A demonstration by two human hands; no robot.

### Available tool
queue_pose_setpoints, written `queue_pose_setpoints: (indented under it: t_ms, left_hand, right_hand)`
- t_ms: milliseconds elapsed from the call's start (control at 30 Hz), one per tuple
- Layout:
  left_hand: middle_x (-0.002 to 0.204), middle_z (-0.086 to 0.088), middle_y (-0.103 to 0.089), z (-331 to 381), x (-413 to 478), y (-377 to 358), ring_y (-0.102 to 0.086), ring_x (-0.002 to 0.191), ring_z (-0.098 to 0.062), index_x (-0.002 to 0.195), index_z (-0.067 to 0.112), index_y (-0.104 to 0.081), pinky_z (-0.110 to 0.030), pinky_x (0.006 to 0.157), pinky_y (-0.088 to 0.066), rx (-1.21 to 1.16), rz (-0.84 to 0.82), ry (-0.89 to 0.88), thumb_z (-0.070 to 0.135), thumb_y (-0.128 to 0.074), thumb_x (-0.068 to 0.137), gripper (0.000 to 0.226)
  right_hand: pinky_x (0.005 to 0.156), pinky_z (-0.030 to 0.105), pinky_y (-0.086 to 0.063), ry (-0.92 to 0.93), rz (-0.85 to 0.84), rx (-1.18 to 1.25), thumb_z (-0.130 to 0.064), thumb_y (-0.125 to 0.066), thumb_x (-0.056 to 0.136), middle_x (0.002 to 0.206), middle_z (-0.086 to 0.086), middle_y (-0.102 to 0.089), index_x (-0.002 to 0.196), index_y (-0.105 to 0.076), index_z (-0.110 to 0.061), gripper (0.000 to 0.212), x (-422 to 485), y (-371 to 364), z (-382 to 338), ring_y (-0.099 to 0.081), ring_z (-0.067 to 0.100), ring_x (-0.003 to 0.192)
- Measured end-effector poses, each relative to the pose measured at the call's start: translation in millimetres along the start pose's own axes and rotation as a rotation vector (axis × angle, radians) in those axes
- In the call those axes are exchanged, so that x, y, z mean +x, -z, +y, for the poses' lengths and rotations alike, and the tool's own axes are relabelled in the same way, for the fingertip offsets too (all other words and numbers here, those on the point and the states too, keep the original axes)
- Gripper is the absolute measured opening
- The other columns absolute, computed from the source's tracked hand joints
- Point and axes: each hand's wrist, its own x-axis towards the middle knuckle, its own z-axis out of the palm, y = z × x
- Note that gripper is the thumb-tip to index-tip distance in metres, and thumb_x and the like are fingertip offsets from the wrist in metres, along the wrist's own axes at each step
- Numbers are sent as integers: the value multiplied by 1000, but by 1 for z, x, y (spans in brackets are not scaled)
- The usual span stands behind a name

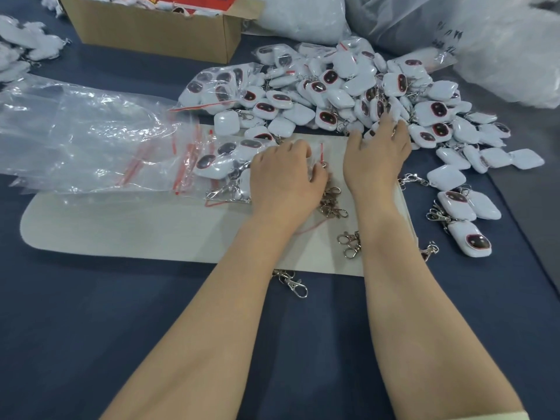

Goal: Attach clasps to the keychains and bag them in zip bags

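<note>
- So, the left hand (285,177) has its fingers curled round a small zip bag (316,160) with a red strip, right over the grey mat (136,228).
- The right hand (375,156) is spread flat, fingertips resting on the near edge of the keychain pile (348,95), holding nothing.
- That pile of white squares with dark faces fills the far right of the blue table (91,328).
- Loose clasps (331,204) sit heaped between the two wrists, with one more clasp (294,283) just off the mat's near edge.
- Empty zip bags (91,140) are stacked on the left, with a filled bag (224,165) touching the left hand.
- A cardboard box (151,31) sits far left.
</note>
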Motion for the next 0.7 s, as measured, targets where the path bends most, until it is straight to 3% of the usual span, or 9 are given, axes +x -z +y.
queue_pose_setpoints:
  t_ms: [67,133,200,267,367,500,567,700]
  left_hand:
    - [104,1,-62,1,0,1,-54,97,-22,106,15,-57,-33,85,-30,-5,-3,0,36,-46,92,28]
    - [104,1,-62,1,0,1,-54,97,-22,106,15,-57,-32,83,-29,0,-4,2,36,-46,92,27]
    - [104,0,-62,1,0,2,-54,97,-22,106,15,-57,-32,83,-30,10,-7,2,36,-46,92,28]
    - [103,-1,-63,1,0,2,-54,97,-23,106,15,-57,-33,84,-31,18,-12,1,36,-46,92,28]
    - [102,-2,-63,2,0,3,-55,97,-25,104,14,-58,-34,83,-31,24,-12,10,35,-47,91,27]
    - [102,-2,-63,4,-1,3,-54,97,-25,104,14,-58,-35,85,-32,35,-37,11,35,-47,90,27]
    - [107,-2,-62,5,-3,3,-53,101,-25,108,15,-57,-34,87,-31,62,-48,6,35,-47,91,28]
    - [126,-8,-52,17,-6,4,-50,113,-27,126,9,-49,-35,92,-36,-33,-26,-65,20,-51,90,38]
  right_hand:
    - [112,30,-26,27,102,225,-27,-47,99,143,12,-41,139,-40,-6,45,-2,2,-5,-35,23,133]
    - [90,18,-43,2,152,546,-24,-54,96,114,0,-55,117,-51,-13,23,-4,5,-13,-54,6,100]
    - [72,22,-52,-97,66,799,-18,-58,95,93,0,-58,98,-49,-20,10,-5,7,-20,-58,3,68]
    - [64,24,-55,-218,-117,1052,-10,-58,95,90,10,-60,104,-48,-18,16,-7,4,-25,-61,8,56]
    - [71,25,-58,-363,-313,1363,-2,-58,94,96,11,-61,118,-49,-11,28,-9,0,-28,-67,14,68]
    - [77,24,-58,-446,-380,1417,1,-59,92,85,7,-64,94,-60,-1,4,-8,0,-25,-67,18,77]
    - [77,26,-59,-491,-362,1490,-3,-61,92,85,8,-67,95,-61,-3,3,-7,1,-23,-69,19,77]
    - [87,31,-57,-587,-357,1592,-14,-64,92,87,10,-72,120,-59,0,32,-5,2,-19,-72,17,79]
